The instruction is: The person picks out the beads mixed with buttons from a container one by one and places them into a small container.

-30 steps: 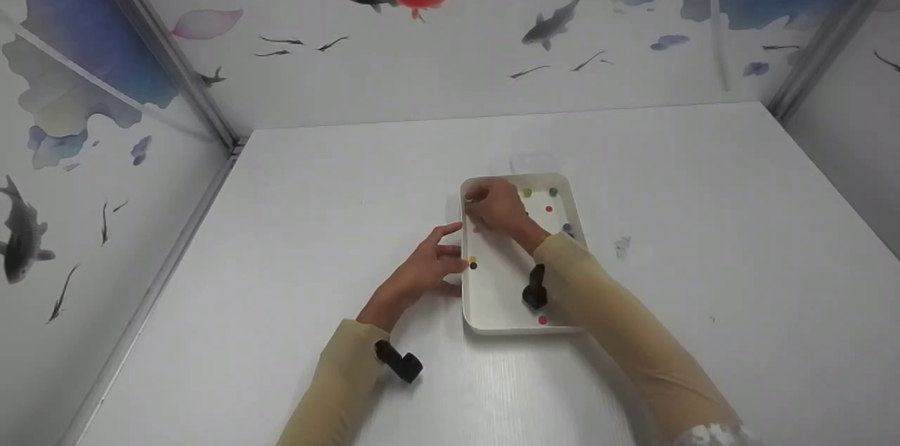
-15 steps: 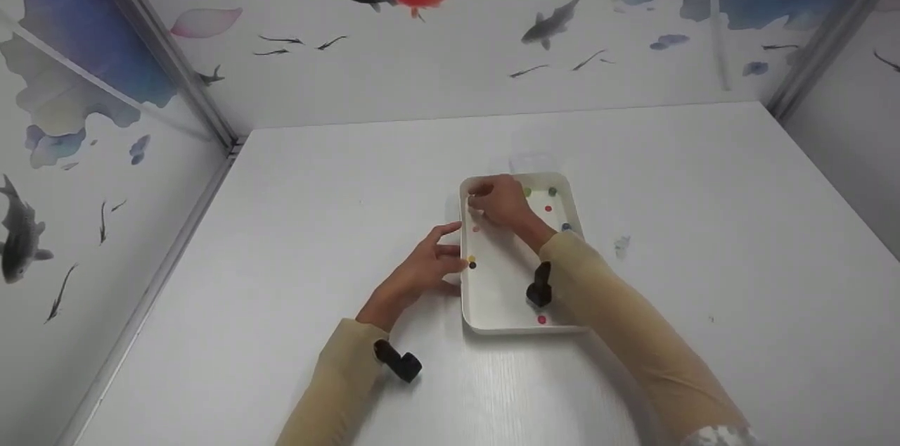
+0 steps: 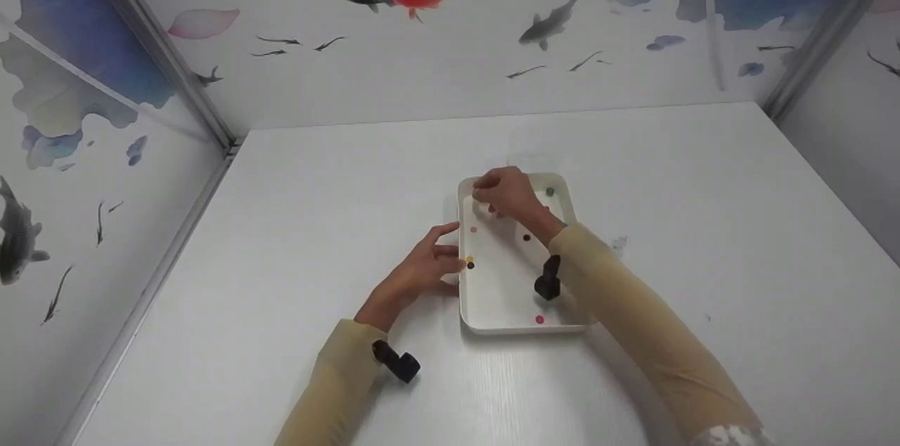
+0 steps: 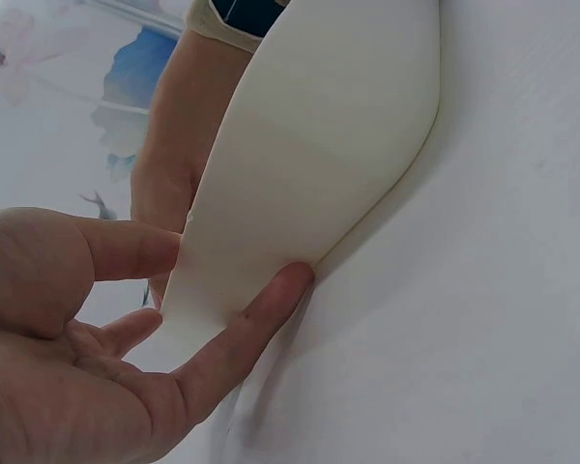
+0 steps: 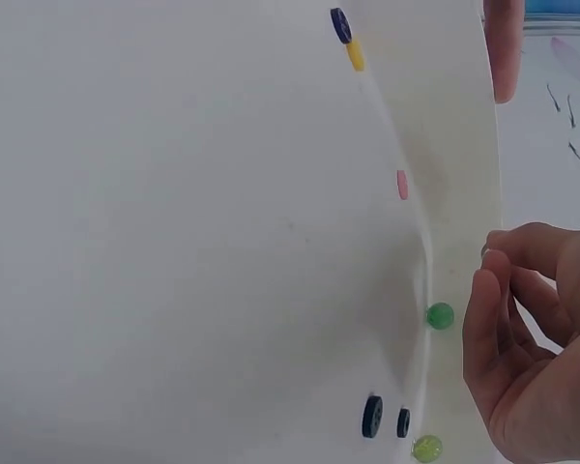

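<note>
My left hand touches the left outer wall of a shallow white tray. In the left wrist view, its extended fingers lie against that wall. Over the tray's far left corner, my right hand pinches a tiny greyish thing between thumb and fingertip; it is mostly hidden, so its kind is unclear. Near this hand in the right wrist view sit a green marble, a yellow-green marble, a pink disc and black discs.
A yellow disc and a black disc lie by the tray's left wall. Near its front is a red disc, and a dark green piece lies far right. Behind stands a faint clear container. A white table surrounds the tray.
My right hand has shifted slightly right and away from me, uncovering a dark disc mid-tray and covering the light green piece near the back. The left hand stays in place.
</note>
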`<state>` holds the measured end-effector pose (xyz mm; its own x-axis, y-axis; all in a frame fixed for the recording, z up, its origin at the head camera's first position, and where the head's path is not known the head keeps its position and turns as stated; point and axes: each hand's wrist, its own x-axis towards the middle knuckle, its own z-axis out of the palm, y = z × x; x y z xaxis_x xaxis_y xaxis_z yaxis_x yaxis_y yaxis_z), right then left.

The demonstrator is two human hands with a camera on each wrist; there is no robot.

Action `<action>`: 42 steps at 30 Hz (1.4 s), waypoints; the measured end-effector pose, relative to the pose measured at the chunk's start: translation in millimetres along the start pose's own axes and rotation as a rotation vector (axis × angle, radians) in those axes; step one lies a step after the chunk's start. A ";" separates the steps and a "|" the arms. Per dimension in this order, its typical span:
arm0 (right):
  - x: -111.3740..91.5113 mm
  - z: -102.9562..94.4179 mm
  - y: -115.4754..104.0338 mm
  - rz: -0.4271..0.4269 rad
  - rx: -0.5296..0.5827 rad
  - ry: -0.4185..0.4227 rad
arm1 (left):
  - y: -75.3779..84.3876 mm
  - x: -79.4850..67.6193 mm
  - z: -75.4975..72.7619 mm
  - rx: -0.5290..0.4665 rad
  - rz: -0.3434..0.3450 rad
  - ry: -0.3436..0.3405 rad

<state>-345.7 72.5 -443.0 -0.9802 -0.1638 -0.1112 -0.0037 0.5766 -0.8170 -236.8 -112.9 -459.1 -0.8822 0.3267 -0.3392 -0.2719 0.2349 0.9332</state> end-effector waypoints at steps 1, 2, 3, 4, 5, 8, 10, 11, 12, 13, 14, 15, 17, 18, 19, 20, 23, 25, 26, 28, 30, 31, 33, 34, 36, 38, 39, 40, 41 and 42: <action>0.2 -2.2 -0.1 0.003 -0.003 0.000 | 0.0 -0.2 0.2 0.004 -0.001 0.003; 0.5 -4.5 -0.5 0.005 -0.005 0.003 | 0.0 -0.3 0.4 0.009 -0.003 0.005; 0.8 -7.0 -0.8 0.007 -0.003 0.006 | -0.1 -0.4 0.6 0.015 -0.003 0.005; 1.2 -9.5 -0.9 0.007 -0.001 0.010 | -0.1 -0.3 0.7 0.018 -0.003 0.006; 1.7 -12.0 -0.9 0.009 0.009 0.013 | 0.1 -0.3 0.8 0.024 -0.004 0.009; 2.7 -19.8 0.4 0.008 0.049 0.018 | 0.7 -0.4 0.8 0.024 -0.008 0.011; 2.5 -24.7 2.0 0.008 0.071 0.018 | 1.4 -0.9 0.8 0.018 -0.009 0.011; 2.3 -27.0 2.9 0.008 0.076 0.017 | 1.6 -1.1 1.0 0.014 -0.011 0.009; 2.1 -29.3 3.6 0.008 0.080 0.017 | 1.7 -1.4 1.1 0.012 -0.011 0.007; 1.7 -31.2 4.1 0.007 0.085 0.020 | 1.7 -1.6 1.1 0.005 -0.011 0.005; 1.4 -32.8 4.8 0.006 0.084 0.022 | 1.6 -1.7 1.1 0.003 -0.009 0.004; 1.1 -34.1 5.3 0.007 0.083 0.023 | 1.4 -1.9 1.2 0.000 -0.008 0.002; 0.7 -36.4 6.2 0.008 0.080 0.027 | 0.8 -1.7 1.3 -0.005 -0.006 0.003; 0.4 -37.2 6.6 0.006 0.082 0.030 | 1.0 -1.7 1.5 -0.007 -0.008 0.006; 0.2 -38.0 7.1 0.006 0.085 0.032 | 0.9 -1.5 1.5 -0.009 -0.010 0.009; 0.0 -38.5 7.6 0.006 0.086 0.035 | 0.7 -0.9 1.6 -0.007 -0.012 0.012; -0.7 -40.1 7.8 0.003 0.095 0.048 | 1.3 -0.6 1.6 0.001 -0.024 0.019; -0.8 -41.7 7.5 0.002 0.098 0.057 | 1.9 -0.9 1.6 0.002 -0.028 0.022; -0.6 -42.8 7.3 -0.003 0.095 0.061 | 2.1 -0.9 1.6 0.003 -0.028 0.023; -0.3 -46.0 6.6 -0.011 0.097 0.070 | 2.3 -1.0 1.8 0.008 -0.028 0.024; -0.1 -50.3 5.8 -0.026 0.104 0.076 | 2.8 -1.1 2.0 0.011 -0.029 0.025; 0.1 -52.8 5.5 -0.034 0.111 0.082 | 3.0 -1.2 2.1 0.013 -0.029 0.025; 0.8 -58.0 4.8 -0.052 0.123 0.095 | 2.8 -0.7 2.1 0.017 -0.029 0.023; 1.2 -60.7 4.4 -0.063 0.124 0.100 | 3.0 -0.8 2.1 0.016 -0.030 0.023; 2.2 -65.6 3.6 -0.078 0.123 0.111 | 3.6 -1.1 2.1 0.012 -0.032 0.021; 3.5 -69.5 2.9 -0.079 0.121 0.118 | 3.5 -1.1 1.8 0.011 -0.033 0.022; 4.0 -71.2 2.5 -0.076 0.117 0.119 | 3.4 -1.0 1.7 0.010 -0.032 0.022; 4.5 -72.6 2.6 -0.073 0.114 0.118 | 3.6 -1.4 1.6 0.009 -0.034 0.024; 4.7 -73.8 2.7 -0.066 0.113 0.119 | 3.4 -1.4 1.5 0.009 -0.033 0.026; 5.1 -74.9 3.0 -0.058 0.112 0.121 | 3.2 -1.5 1.5 0.010 -0.032 0.028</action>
<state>-365.5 133.4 -403.7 -0.9957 -0.0930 0.0011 -0.0453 0.4755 -0.8786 -235.8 -111.3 -455.8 -0.8837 0.2928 -0.3652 -0.2965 0.2537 0.9207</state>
